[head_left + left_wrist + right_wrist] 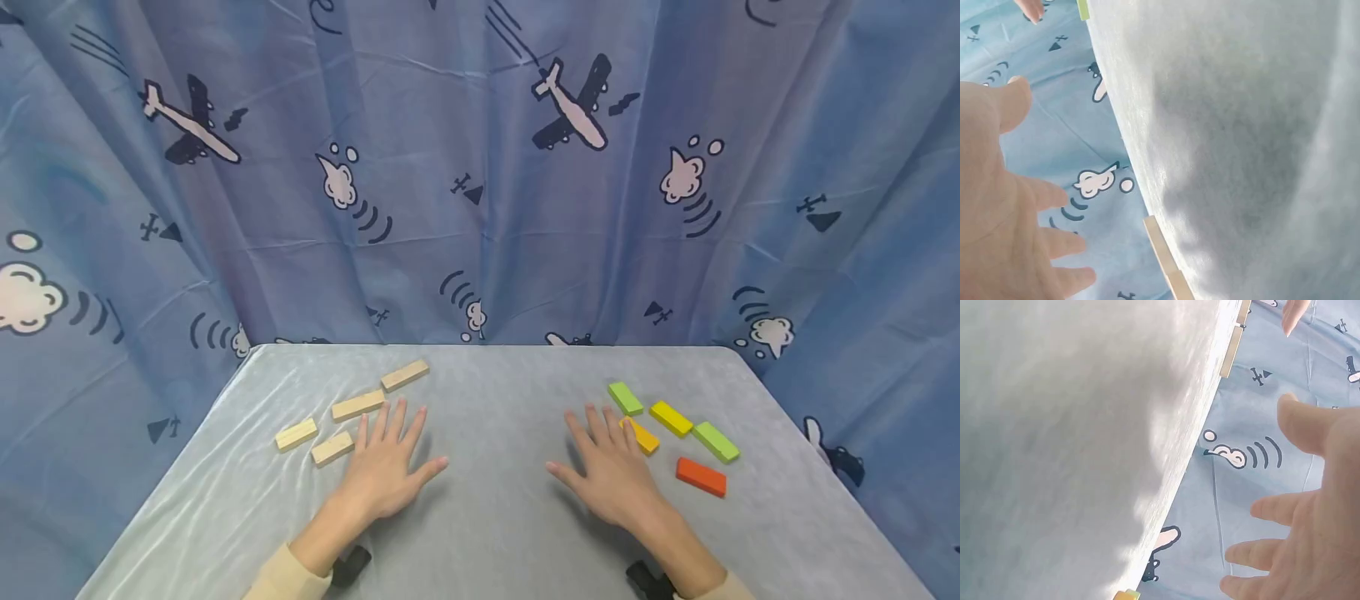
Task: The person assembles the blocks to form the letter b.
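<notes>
My left hand (385, 473) hovers over the table with its fingers straight and spread, holding nothing. Just beyond and left of it lie several plain wooden blocks, among them a near one (332, 449) and a longer one (358, 406). Spread in the same way, my right hand (613, 477) holds nothing either. Its fingertips partly cover an orange block (642, 436) in the head view. Around that lie a yellow block (671, 418), a green block (626, 398), another green block (716, 442) and a red block (701, 477). Both wrist views show the palms without any object.
A pale grey cloth covers the table (487, 517). Behind the table's far edge hangs a blue curtain (420, 208) with airplane prints. Dark devices are strapped at the left wrist (350, 567) and the right wrist (649, 581).
</notes>
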`<state>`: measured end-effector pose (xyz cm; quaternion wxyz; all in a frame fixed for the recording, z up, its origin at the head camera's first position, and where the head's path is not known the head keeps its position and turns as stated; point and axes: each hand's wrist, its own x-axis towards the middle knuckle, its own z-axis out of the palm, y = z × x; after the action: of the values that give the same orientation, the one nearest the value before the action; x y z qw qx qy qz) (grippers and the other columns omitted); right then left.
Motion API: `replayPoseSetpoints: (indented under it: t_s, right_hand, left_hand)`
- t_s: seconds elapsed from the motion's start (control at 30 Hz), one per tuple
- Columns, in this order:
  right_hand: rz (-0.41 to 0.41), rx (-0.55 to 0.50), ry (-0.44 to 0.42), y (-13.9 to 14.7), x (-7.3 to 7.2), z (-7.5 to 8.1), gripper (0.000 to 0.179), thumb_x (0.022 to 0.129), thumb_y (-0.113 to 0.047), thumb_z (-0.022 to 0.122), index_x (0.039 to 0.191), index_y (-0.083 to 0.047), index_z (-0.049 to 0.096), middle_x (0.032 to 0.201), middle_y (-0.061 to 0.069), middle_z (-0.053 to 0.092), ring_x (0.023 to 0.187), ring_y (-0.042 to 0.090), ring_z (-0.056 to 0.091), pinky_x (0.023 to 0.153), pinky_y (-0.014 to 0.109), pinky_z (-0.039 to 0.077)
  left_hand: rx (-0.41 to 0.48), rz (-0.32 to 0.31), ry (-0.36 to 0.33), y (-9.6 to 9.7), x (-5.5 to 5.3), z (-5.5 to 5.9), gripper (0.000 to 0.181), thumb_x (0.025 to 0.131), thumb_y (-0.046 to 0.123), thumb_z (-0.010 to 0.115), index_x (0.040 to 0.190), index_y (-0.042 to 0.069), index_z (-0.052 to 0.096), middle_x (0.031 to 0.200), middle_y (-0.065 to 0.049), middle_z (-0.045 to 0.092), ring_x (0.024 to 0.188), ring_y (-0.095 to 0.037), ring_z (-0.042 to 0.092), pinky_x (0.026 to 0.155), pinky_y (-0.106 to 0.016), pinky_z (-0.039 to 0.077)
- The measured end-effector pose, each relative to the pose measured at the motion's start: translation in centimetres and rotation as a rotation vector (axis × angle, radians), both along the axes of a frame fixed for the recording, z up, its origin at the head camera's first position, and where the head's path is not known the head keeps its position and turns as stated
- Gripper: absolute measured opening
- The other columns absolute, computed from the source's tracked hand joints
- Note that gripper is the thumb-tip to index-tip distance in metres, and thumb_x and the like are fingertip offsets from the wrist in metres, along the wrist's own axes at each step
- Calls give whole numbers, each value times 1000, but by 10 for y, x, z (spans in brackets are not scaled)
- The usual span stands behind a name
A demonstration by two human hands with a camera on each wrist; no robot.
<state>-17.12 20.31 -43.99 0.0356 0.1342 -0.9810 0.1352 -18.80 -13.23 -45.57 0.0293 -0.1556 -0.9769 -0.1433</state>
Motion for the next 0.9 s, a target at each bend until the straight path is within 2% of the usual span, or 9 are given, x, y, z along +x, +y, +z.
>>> replayPoseSetpoints:
  t_s: [0.23, 0.4, 0.63, 0.9]
  right_hand:
    - [12, 3, -23, -9, -5, 1, 82, 98, -57, 58, 157, -4, 37, 162, 29, 24, 149, 52, 13, 118, 69, 6]
    - [16, 6, -23, -17, -5, 1, 81, 98, -57, 57, 157, -5, 37, 162, 28, 24, 150, 50, 12, 118, 70, 6]
    - [30, 12, -58, -30, -10, 1, 80, 99, -56, 56, 158, -6, 35, 163, 26, 22, 151, 48, 12, 119, 67, 6]
    - [84, 33, -35, -48, -12, 4, 77, 99, -53, 58, 157, -5, 38, 161, 26, 29, 150, 47, 18, 120, 65, 11]
  left_hand:
    - [4, 0, 48, -3, -2, 3, 77, 101, 57, 51, 159, 10, 35, 164, -23, 23, 152, -45, 14, 121, -64, 12]
    - [2, 0, 54, -8, -4, 6, 75, 102, 57, 50, 158, 9, 36, 163, -23, 26, 152, -45, 16, 121, -63, 14]
    - [16, -14, 98, -20, -5, 5, 70, 102, 51, 53, 154, 6, 43, 160, -25, 32, 149, -45, 25, 120, -61, 20]
    - [46, -36, 139, -36, -7, 4, 66, 101, 47, 58, 148, 2, 51, 153, -26, 42, 143, -46, 36, 116, -61, 30]
